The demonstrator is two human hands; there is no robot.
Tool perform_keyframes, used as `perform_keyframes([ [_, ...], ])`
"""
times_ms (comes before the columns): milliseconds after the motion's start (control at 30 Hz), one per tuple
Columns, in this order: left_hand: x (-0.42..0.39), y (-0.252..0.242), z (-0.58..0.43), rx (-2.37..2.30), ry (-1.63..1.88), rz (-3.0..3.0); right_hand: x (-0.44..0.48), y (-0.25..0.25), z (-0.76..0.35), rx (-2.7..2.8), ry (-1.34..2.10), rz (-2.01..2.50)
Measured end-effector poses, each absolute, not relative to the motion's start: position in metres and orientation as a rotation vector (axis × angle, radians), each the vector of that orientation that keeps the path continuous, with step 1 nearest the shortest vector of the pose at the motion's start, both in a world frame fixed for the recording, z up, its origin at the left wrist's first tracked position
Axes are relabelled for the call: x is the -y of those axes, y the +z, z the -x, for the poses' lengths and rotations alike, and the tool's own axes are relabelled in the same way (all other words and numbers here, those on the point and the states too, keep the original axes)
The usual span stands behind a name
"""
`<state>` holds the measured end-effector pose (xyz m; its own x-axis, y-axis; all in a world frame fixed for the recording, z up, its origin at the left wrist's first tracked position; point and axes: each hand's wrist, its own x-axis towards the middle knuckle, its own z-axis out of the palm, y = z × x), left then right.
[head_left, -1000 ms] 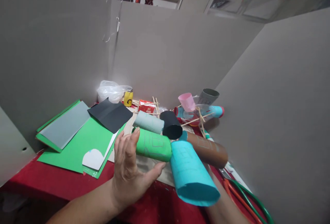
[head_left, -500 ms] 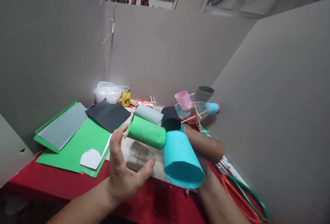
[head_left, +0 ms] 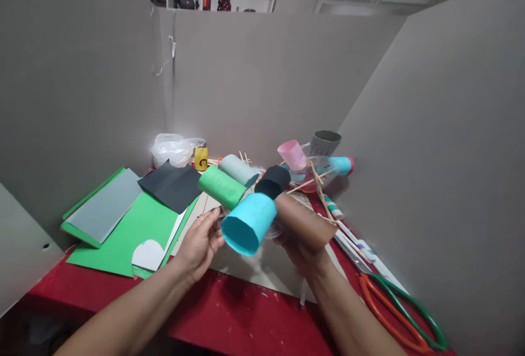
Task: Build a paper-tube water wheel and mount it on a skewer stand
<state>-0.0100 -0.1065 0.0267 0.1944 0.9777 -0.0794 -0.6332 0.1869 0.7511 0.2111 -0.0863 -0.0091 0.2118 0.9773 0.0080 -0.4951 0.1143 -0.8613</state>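
A craft of coloured paper tubes and thin wooden sticks hangs over a pale board [head_left: 262,276]. Its near tubes are cyan [head_left: 249,222], green [head_left: 221,185], brown [head_left: 305,222], black [head_left: 273,181] and pale grey-blue [head_left: 238,169]. A clear plastic piece shows beneath the cyan tube. My left hand [head_left: 205,238] is closed at the craft's left edge, its fingertips beside the cyan tube. From below, my right hand [head_left: 301,255] holds the craft under the brown tube, which hides most of its fingers. A pink tube [head_left: 292,153] stands behind, among sticks.
Green sheets [head_left: 143,219], a black sheet [head_left: 172,184] and a grey sheet [head_left: 104,208] lie left on the red table [head_left: 229,317]. Scissors [head_left: 402,307] lie at the right. A plastic bag [head_left: 174,149] and a yellow tube [head_left: 200,158] stand at the back. Grey panels [head_left: 262,82] enclose the table.
My left hand has gone from spread fingers to a closed grip at the craft's edge. The cyan tube has swung left and the craft has turned, with my right hand still beneath.
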Motion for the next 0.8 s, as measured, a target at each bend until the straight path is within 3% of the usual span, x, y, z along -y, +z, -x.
perform_keyframes([
  [267,0.09,0.026,0.018,-0.702,1.201,-0.666,0.074,-0.018,-0.212,0.791,1.293,0.969],
  [567,0.074,0.026,0.023,-0.819,1.168,-0.726,0.082,0.006,-0.222,0.852,1.33,1.173],
  [800,0.074,0.023,0.038,-0.869,1.055,-0.731,0.139,0.021,-0.296,1.015,0.967,1.459],
])
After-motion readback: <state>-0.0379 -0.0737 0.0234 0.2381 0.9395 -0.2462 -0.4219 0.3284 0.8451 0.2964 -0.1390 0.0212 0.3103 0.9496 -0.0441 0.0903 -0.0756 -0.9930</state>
